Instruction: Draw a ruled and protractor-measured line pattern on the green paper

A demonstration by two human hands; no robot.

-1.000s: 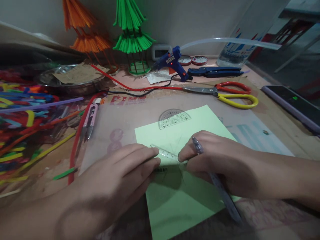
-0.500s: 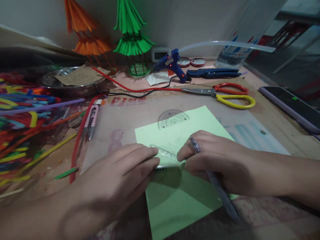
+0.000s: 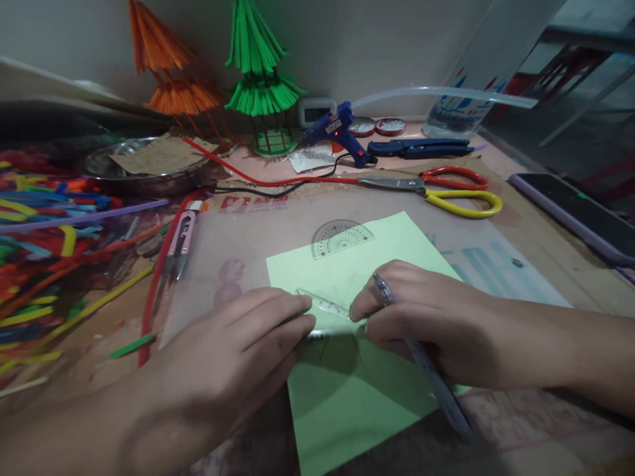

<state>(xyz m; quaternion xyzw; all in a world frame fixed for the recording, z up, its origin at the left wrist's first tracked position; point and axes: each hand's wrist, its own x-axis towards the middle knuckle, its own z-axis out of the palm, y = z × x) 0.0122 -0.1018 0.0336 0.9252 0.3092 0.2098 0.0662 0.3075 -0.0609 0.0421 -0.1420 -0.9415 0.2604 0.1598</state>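
Note:
A light green sheet of paper (image 3: 347, 410) with thin lines drawn on it lies on a translucent mat. Across it rests a small clear ruler (image 3: 325, 305). My left hand (image 3: 253, 350) presses on the ruler's left side, fingers together and stretched out. At the ruler's right end, the fingertips of my right hand (image 3: 421, 317) touch it, and a pen (image 3: 439, 387) is held between thumb and fingers, its clear end pointing up and away. A clear half-round protractor (image 3: 342, 239) lies over the paper's far edge.
Scissors (image 3: 464, 190), a blue glue gun (image 3: 340, 132) and blue pliers (image 3: 421, 147) lie behind. Green (image 3: 262, 92) and orange (image 3: 183, 96) pipe-cleaner towers stand at the back. Colourful strips (image 3: 44, 251) and a pink cutter (image 3: 183, 238) are left; a phone (image 3: 575, 208) is right.
The whole view has shifted very slightly. Both hands, the ruler and the pen keep nearly the same places on the paper.

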